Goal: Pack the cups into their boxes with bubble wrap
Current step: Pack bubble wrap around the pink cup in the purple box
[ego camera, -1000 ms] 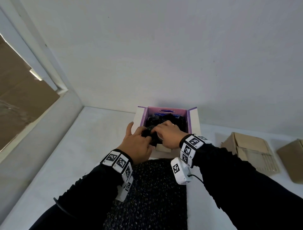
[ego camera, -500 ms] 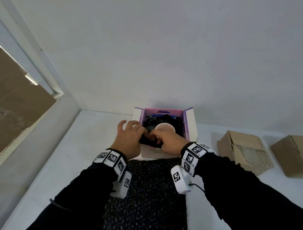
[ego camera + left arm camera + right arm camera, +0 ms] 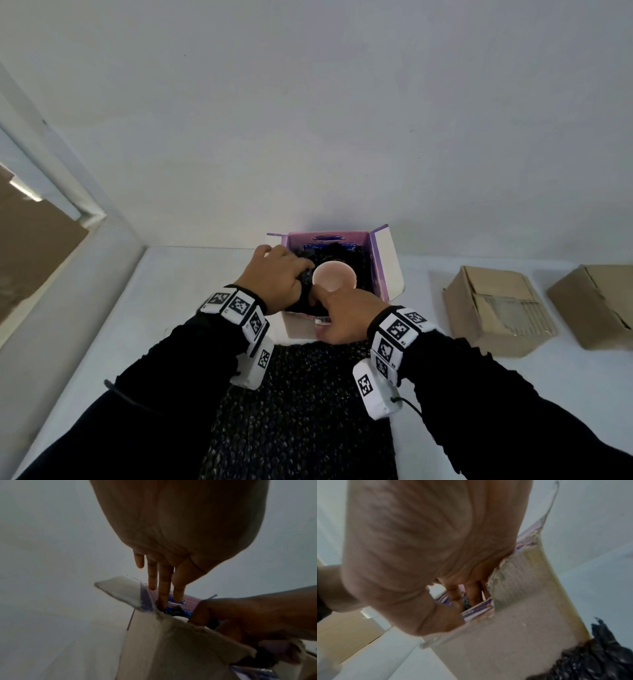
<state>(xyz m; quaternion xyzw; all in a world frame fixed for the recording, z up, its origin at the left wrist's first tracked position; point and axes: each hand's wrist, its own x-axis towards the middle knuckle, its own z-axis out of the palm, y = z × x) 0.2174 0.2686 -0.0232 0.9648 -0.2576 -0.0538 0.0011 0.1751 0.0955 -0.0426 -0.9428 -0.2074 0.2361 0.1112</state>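
A pale cup (image 3: 334, 278) sits in the purple box (image 3: 385, 263) on the worktop (image 3: 164, 294), with black bubble wrap (image 3: 359, 265) around it. The left hand (image 3: 279, 275) reaches in with straight fingers. The right hand (image 3: 344, 313) pinches the wrap at the near edge.

The cup (image 3: 334, 279) sits in the box (image 3: 385, 263), behind the bubble wrap sheet (image 3: 301, 411).
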